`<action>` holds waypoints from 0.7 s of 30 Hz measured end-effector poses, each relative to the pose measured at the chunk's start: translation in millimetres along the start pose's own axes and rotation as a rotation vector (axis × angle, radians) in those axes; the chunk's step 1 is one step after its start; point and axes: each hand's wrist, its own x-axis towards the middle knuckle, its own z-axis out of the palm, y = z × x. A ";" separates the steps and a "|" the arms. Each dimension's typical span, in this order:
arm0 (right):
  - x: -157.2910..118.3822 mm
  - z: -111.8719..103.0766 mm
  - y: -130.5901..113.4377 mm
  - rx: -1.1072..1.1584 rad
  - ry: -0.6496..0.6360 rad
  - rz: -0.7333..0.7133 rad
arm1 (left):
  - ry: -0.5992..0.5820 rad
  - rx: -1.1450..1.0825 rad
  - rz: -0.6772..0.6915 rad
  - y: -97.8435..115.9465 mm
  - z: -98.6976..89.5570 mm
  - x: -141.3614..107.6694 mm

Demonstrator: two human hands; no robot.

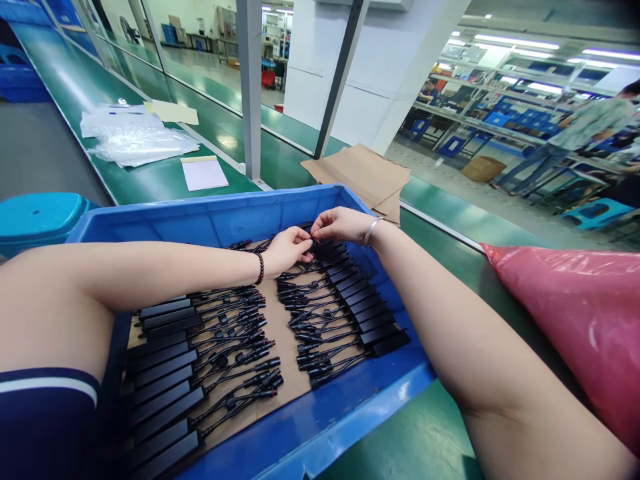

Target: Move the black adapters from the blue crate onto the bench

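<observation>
Head view, left fingers [303, 245] and right fingers [324, 223] pinched, grasp unclear, black cabled parts [357, 291] beneath

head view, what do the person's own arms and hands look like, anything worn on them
The left hand and right hand are both ungloved. On the left wrist is a dark bead bracelet; on the right wrist, a silvery bangle. The left arm has a short navy sleeve with a white stripe near its hem. The right arm shows no sleeve in view.
</observation>
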 end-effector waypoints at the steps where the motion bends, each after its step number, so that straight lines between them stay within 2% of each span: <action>1: -0.2 0.0 -0.3 -0.006 0.000 -0.001 | 0.002 0.005 -0.002 0.1 0.1 0.1; 7: 1.9 -0.7 1.9 -0.082 0.004 -0.002 | 0.009 0.013 -0.018 3.3 1.4 -0.9; 15: 0.5 -2.3 -4.5 -0.323 0.030 -0.067 | 0.024 0.032 -0.079 12.7 4.7 -6.5; 21: 0.0 -0.6 -7.1 -0.380 -0.068 -0.050 | -0.009 0.059 -0.063 4.6 2.2 -5.8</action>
